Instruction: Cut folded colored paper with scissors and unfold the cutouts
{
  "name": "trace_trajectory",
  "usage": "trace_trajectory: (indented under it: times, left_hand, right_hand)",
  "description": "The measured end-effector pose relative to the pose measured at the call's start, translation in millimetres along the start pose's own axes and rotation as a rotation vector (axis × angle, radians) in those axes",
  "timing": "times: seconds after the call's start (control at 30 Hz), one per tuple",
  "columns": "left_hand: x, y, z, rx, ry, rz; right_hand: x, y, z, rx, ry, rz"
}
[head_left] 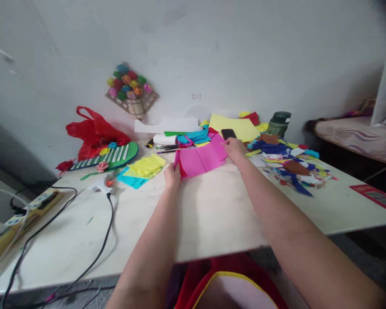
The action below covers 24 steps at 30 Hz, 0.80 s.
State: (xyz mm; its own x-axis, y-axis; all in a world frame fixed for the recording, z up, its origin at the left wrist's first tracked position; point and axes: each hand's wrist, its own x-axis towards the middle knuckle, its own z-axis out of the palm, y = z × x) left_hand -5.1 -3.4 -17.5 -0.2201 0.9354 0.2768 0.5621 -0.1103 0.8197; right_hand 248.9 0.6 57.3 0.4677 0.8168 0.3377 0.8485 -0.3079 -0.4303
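Note:
A creased sheet of pink paper (202,160) is stretched between my two hands above the table (208,214). My left hand (172,175) pinches its left end, where a strip of red shows at the edge. At the opposite end, my right hand (234,149) grips the sheet's right edge, close to a black phone (228,134). Blue folded paper (194,137) lies just behind the pink sheet. To the left of my left hand, yellow paper (147,165) rests over a blue piece.
A corded glue gun (102,184) lies at left, near a power strip (34,210). A red plastic bag (91,131) stands behind a green board (123,155). Coloured paper scraps (286,159) are heaped at right, before a green bottle (279,124).

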Motion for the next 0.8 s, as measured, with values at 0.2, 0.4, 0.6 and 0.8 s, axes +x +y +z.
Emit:
trace_trajectory:
  times: [0.2,0.4,0.6,0.8]
  left_hand:
    - [0.9,-2.5,0.8,0.016,0.002,-0.011]
    - [1.1,-1.8,-0.1,0.028,0.011,-0.028]
    - [-0.4,-1.2,-2.4,-0.006,-0.020,-0.036]
    - [2.0,-2.7,-2.3,-0.008,-0.058,-0.060]
  right_hand:
    - [-7.8,-5.2,18.0,-0.039,-0.080,-0.012]
    - [-8.3,23.9,13.0,-0.261,-0.110,0.075]
    - [-9.4,39.5,17.9,-0.343,-0.208,0.064]
    - [-7.9,42.0,24.3,-0.379,-0.190,0.027]
